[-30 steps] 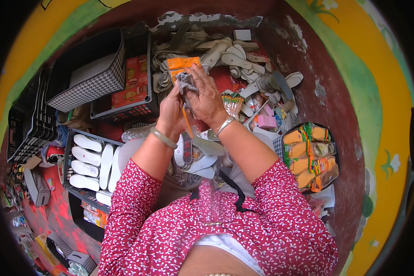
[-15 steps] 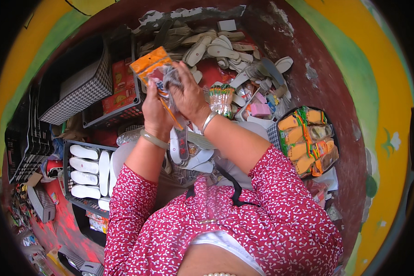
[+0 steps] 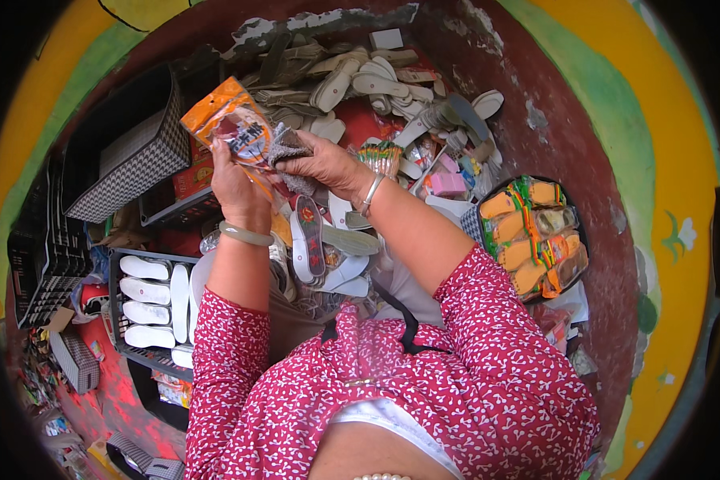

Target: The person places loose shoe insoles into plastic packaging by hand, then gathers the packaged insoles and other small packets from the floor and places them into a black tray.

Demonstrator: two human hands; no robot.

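Only the one head view here, so that's all we've got to go on.

We see the left hand [image 3: 236, 188] closed around the lower edge of an orange plastic packet [image 3: 232, 132], thumb side wrapped onto the film, so that grip has the packet clamped. The packet's long axis runs up and to the left from that grip, tilted away from the body, with its free end pointing toward the checkered basket [image 3: 128, 152].

The right hand [image 3: 324, 164] comes in from the right and pinches a grey cloth-like piece [image 3: 290, 152], pressed right against the packet's right side. So both grips are shut and meeting at the same spot; the left is the one under the packet, the right sits beside it.

Materials: the packet is glossy crinkled film with dark contents showing through. The grey piece looks soft and felty, maybe an insole, though we can't tell for sure.

Around them: a heap of pale flat insoles [image 3: 360, 80] beyond, white ones lined up in a black crate [image 3: 148, 280] to the left, and bundled orange and green packs [image 3: 532, 232] to the right.
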